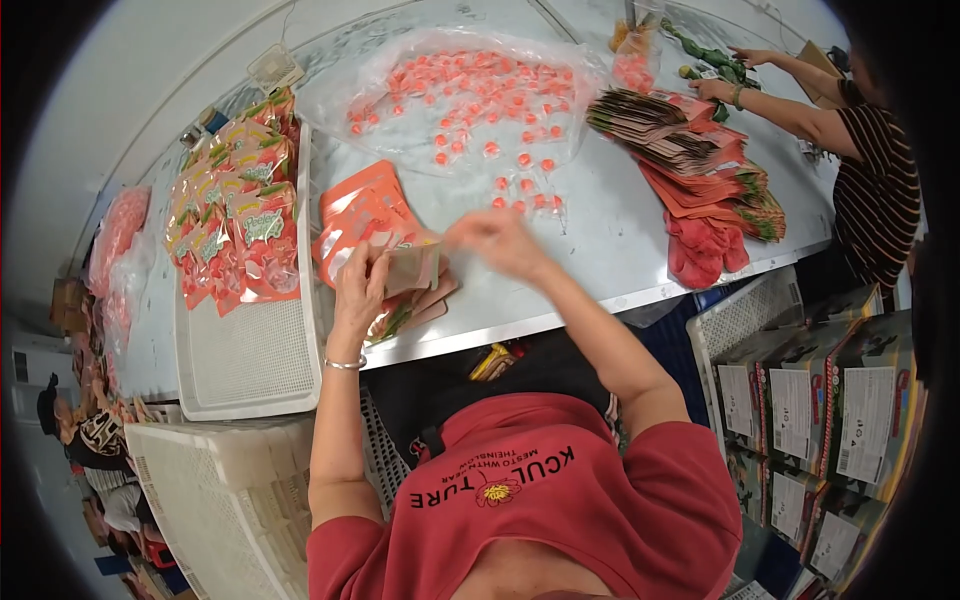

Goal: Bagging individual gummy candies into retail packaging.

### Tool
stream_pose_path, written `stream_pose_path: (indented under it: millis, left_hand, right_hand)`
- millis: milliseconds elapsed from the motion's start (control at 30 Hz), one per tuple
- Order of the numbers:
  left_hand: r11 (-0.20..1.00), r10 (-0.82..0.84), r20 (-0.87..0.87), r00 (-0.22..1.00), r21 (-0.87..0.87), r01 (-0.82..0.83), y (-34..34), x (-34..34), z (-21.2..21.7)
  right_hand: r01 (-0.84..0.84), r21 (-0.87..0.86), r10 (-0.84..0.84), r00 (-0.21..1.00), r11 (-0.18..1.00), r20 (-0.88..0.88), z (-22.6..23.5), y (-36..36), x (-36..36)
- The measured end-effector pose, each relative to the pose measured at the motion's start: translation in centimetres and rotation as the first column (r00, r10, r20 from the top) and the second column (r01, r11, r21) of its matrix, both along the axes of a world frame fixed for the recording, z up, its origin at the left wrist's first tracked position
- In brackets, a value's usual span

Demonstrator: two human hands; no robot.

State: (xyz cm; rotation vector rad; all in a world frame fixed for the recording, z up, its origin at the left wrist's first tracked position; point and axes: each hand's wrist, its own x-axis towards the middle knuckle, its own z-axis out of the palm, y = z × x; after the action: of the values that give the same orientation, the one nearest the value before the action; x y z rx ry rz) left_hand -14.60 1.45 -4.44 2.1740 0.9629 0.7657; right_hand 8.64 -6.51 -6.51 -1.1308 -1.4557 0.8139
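Note:
Near the table's front edge, my left hand (360, 285) grips a packaging pouch (410, 270) by its side, with a silver bangle on that wrist. My right hand (503, 242) is just right of the pouch, blurred by motion, so its fingers and anything in them cannot be made out. Flat orange-pink pouches (368, 200) lie fanned beyond my left hand, and more pouches lie under it. Past my right hand, small red pieces in clear wrappers (490, 150) are scattered, with a larger heap on a clear plastic bag (335, 95).
At left, a white mesh tray (245, 365) bears rows of printed pouches (235, 220). To the right lie stacked pouches (690, 150) and a red cloth bundle (705, 250). A co-worker's hands (712, 90) touch green items (715, 60). Cartons (860, 400) stand below.

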Motion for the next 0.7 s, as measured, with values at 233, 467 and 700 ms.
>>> stream_pose_path:
  millis: [233,467,700]
  left_hand:
    - [0.991,0.008,0.039,0.999,0.130,-0.013,-1.3,2.5,1.6]
    - [0.989,0.021,0.361,0.932,-0.146,0.034,-0.6,3.7,6.1]
    - [0.917,0.016,0.495,0.869,-0.353,0.185,-0.5,9.0,7.2]
  right_hand:
    - [0.510,0.556,-0.704,0.148,0.656,0.695,-6.7,2.1,7.1]
    - [0.440,0.216,-0.424,0.455,0.872,0.784,-7.7,3.3,7.2]
    - [0.663,0.193,-0.657,0.576,0.724,0.487,-8.1,3.3,12.1]
